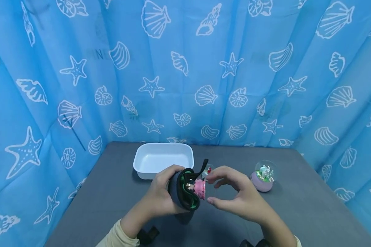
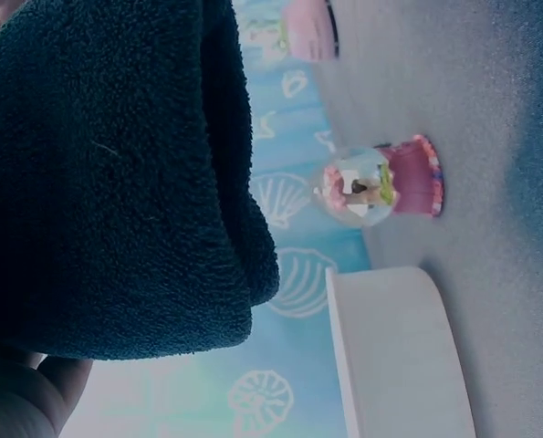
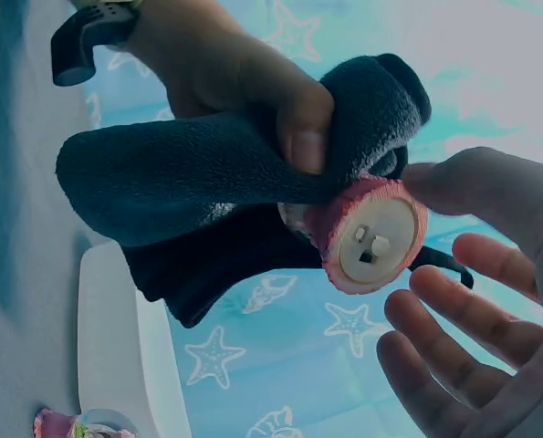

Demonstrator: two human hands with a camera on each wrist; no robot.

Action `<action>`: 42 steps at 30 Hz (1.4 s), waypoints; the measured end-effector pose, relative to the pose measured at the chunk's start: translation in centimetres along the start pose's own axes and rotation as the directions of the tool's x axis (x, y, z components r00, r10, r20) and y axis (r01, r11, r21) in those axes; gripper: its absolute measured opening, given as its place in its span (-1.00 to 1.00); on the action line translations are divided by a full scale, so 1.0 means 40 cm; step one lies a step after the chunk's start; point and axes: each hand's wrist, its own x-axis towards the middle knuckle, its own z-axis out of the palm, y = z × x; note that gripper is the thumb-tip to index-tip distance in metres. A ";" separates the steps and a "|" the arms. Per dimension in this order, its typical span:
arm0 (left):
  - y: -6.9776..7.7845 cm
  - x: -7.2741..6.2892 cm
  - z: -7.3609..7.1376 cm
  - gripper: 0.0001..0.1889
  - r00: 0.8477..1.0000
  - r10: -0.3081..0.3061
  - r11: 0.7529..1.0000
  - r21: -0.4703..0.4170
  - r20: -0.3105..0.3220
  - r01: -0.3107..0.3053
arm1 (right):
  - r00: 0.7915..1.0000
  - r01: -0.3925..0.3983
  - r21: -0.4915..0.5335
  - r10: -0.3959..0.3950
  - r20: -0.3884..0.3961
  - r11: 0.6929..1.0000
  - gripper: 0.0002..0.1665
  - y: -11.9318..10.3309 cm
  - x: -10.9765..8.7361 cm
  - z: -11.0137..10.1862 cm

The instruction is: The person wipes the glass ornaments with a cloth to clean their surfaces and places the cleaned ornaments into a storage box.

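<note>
My left hand (image 1: 164, 192) grips a thick dark towel (image 2: 116, 182) with a black loop strap, folded around a small snow globe. The globe's pink ruffled base (image 1: 199, 188) pokes out of the folds toward the right; in the right wrist view its pale underside (image 3: 376, 245) shows a little switch. Most of the glass dome is hidden in the cloth. Beside the base, my right hand (image 1: 238, 192) has thumb and fingers spread apart. Its thumb (image 3: 463, 182) lies at the base's edge; whether it touches I cannot tell.
A white plastic basin (image 1: 145, 175) stands at the back left of the grey table. Behind my hands is another snow globe (image 2: 358, 187) on a pink base. Farther right sits a snow globe with a lilac base (image 1: 261, 182). A blue shell-patterned curtain (image 1: 204, 113) hangs behind.
</note>
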 end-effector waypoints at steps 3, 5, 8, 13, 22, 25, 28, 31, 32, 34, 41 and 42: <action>0.003 0.001 -0.006 -0.25 1.000 0.007 1.000 -0.011 0.000 -0.007 | 0.997 0.078 -0.059 -0.077 0.016 0.995 -0.38 -0.005 0.004 0.006; 0.005 0.002 -0.008 -0.25 1.000 0.012 1.000 -0.019 0.001 -0.012 | 0.993 0.114 -0.092 -0.113 0.015 0.989 -0.36 -0.007 0.006 0.012; 0.007 0.001 -0.010 -0.26 1.000 0.019 0.999 -0.031 0.002 -0.019 | 0.988 0.152 -0.127 -0.152 0.004 0.980 -0.34 -0.009 0.005 0.021; 0.013 -0.001 -0.011 -0.27 1.000 0.015 0.999 -0.042 0.008 -0.015 | 0.979 0.200 -0.142 -0.202 0.000 0.969 -0.31 -0.012 0.001 0.031; 0.014 -0.004 -0.010 -0.27 1.000 -0.030 0.998 -0.055 -0.001 0.030 | 0.962 0.270 -0.154 -0.275 -0.010 0.951 -0.33 -0.003 0.003 0.038; 0.013 -0.005 -0.009 -0.27 0.999 -0.034 0.998 -0.049 -0.007 0.034 | 0.956 0.285 -0.141 -0.292 -0.025 0.948 -0.35 0.006 0.007 0.045; 0.013 -0.006 -0.010 -0.28 1.000 -0.026 0.999 -0.046 -0.008 0.025 | 0.957 0.281 -0.119 -0.287 -0.032 0.952 -0.37 0.014 0.009 0.050; 0.014 -0.007 -0.012 -0.30 1.000 -0.015 0.999 -0.047 -0.012 0.014 | 0.962 0.267 -0.102 -0.271 -0.035 0.958 -0.38 0.020 0.011 0.053; 0.015 -0.007 -0.012 -0.30 1.000 -0.013 0.999 -0.047 -0.014 0.012 | 0.964 0.260 -0.097 -0.264 -0.035 0.961 -0.38 0.022 0.011 0.053; 0.017 -0.006 -0.014 -0.31 1.000 -0.006 0.999 -0.046 -0.019 0.005 | 0.970 0.239 -0.081 -0.242 -0.035 0.968 -0.39 0.025 0.010 0.054; 0.023 -0.005 -0.017 -0.32 1.000 0.013 0.999 -0.032 -0.018 -0.013 | 0.994 0.110 0.055 -0.109 -0.024 0.992 -0.45 0.030 0.004 0.055; 0.024 -0.005 -0.018 -0.31 1.000 0.015 0.999 -0.030 -0.018 -0.016 | 0.996 0.092 0.074 -0.091 -0.020 0.993 -0.46 0.030 0.004 0.055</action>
